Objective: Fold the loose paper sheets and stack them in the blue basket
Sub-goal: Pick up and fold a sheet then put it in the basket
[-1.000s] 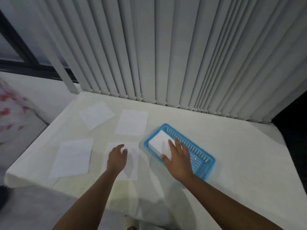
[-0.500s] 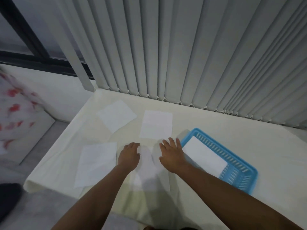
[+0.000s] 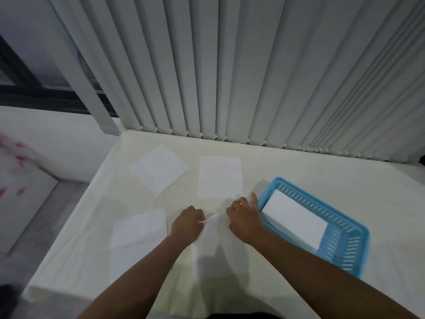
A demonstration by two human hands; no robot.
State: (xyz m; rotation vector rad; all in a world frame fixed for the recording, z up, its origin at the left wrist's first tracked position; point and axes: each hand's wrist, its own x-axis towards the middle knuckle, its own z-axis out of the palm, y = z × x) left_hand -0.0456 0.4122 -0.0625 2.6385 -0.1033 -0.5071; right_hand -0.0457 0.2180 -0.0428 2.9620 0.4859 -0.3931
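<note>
Since a second ago the right hand (image 3: 245, 218) has left the blue basket (image 3: 358, 231), where it was resting on the folded paper (image 3: 295, 218), and has come to the near middle sheet (image 3: 216, 247). That folded paper now lies alone inside the basket, at the right of the table (image 3: 333, 180). The left hand (image 3: 187, 223) was flat on this sheet before; now its fingers are closed on the sheet's far edge, which rises a little from the cloth. The right hand also pinches the same far edge, with the index finger pointing away. I judge that one sheet is done and the fold of the next one is beginning, probably by bringing the far edge toward the near one. Three loose sheets wait flat: the near left sheet (image 3: 138, 229), the far left sheet (image 3: 158, 172), and the far middle sheet (image 3: 219, 177), which lies just beyond the hands
</note>
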